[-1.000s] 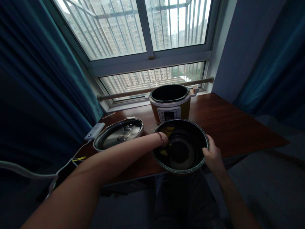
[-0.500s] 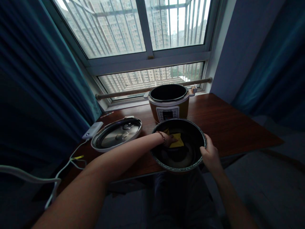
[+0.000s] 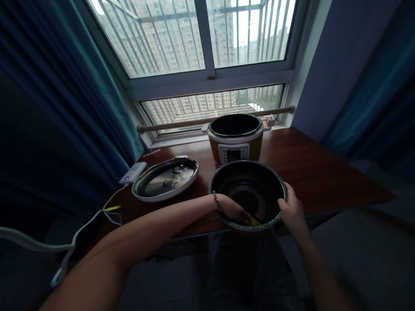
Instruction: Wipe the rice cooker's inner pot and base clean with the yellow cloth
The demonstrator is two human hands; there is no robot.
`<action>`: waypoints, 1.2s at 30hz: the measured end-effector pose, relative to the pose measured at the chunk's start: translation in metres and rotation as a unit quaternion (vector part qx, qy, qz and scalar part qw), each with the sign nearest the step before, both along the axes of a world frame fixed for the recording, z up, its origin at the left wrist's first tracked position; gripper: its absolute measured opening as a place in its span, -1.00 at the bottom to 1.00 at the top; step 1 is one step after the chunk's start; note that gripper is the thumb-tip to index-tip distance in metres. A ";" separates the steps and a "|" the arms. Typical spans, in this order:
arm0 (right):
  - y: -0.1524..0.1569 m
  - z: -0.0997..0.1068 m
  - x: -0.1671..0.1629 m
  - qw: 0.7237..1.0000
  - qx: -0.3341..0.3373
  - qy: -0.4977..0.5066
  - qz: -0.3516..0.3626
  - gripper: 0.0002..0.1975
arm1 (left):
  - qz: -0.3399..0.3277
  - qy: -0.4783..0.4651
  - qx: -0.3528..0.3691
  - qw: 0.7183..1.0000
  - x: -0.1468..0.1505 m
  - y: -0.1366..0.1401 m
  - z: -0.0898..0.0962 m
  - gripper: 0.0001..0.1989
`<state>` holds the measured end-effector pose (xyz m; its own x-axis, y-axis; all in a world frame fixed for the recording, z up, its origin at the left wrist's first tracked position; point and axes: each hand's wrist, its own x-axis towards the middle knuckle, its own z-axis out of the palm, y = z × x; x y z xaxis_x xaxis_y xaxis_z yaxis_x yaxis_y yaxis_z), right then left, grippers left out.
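Note:
A dark inner pot point(image 3: 246, 177) with a speckled rim is tilted toward me at the table's front edge. My right hand point(image 3: 291, 207) grips its right rim, thumb on the outside and fingers reaching over the edge. Inside the pot, my left hand point(image 3: 235, 209) presses a yellow cloth point(image 3: 254, 221) against the near wall; most of the cloth is hidden under the hand and its fingertips are hard to see. Directly behind the pot stands the cooker body point(image 3: 238, 144), white and yellow-brown with a control panel, its top uncovered.
The cooker lid point(image 3: 165, 179) lies underside up at the left of the wooden table point(image 3: 317, 168). Beyond it rests a white power bank point(image 3: 132, 172) with a cable point(image 3: 84, 226) running down. A barred window and a horizontal rail point(image 3: 181, 124) are behind the cooker.
My left hand has moved the yellow cloth from the middle of the pot toward its near wall. My right hand keeps its hold on the rim. The view has shifted slightly left.

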<state>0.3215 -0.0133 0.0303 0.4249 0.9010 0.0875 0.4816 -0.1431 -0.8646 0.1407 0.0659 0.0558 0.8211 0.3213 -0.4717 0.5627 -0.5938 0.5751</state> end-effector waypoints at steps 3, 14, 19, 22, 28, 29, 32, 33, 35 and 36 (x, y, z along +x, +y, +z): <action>0.000 0.002 0.000 1.000 -0.002 -0.001 0.001 -0.39 | -0.043 -0.012 -0.013 0.999 -0.006 -0.005 0.025 -0.79; 0.000 -0.001 0.006 1.000 -0.007 -0.023 0.018 -0.40 | 0.210 -0.275 0.305 0.887 -0.070 -0.079 0.053 -0.80; 0.001 -0.004 0.009 0.999 -0.013 -0.032 0.029 -0.39 | 0.231 -0.387 0.412 0.792 -0.065 -0.114 -0.012 -0.76; 0.002 -0.005 0.011 0.998 -0.019 -0.054 0.042 -0.36 | 0.232 -0.395 0.453 0.765 -0.057 -0.117 -0.030 -0.74; 0.006 0.032 0.001 0.966 0.117 -0.220 0.075 -0.46 | 0.256 -0.433 0.447 0.740 -0.049 -0.115 -0.033 -0.85; 0.009 0.042 -0.006 0.959 0.120 -0.224 0.126 -0.56 | 0.260 -0.437 0.448 0.736 -0.048 -0.114 -0.033 -0.86; 0.025 0.060 -0.035 0.913 0.009 -0.196 0.357 -0.69 | 0.279 -0.447 0.460 0.715 -0.046 -0.114 -0.034 -0.89; 0.031 0.060 -0.046 0.884 -0.049 -0.192 0.424 -0.69 | 0.286 -0.448 0.465 0.708 -0.045 -0.113 -0.034 -0.90; 0.046 0.053 -0.067 0.817 -0.162 -0.193 0.518 -0.68 | 0.296 -0.447 0.475 0.697 -0.044 -0.112 -0.034 -0.90; 0.052 0.047 -0.076 0.785 -0.211 -0.188 0.551 -0.65 | 0.299 -0.446 0.479 0.695 -0.044 -0.112 -0.034 -0.91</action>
<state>0.2455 0.0386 0.0771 -0.6174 0.6857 -0.3857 0.7244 0.3044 -0.6185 0.0968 -0.0462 0.0218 0.2335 0.5470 0.8039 0.5467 -0.7575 0.3567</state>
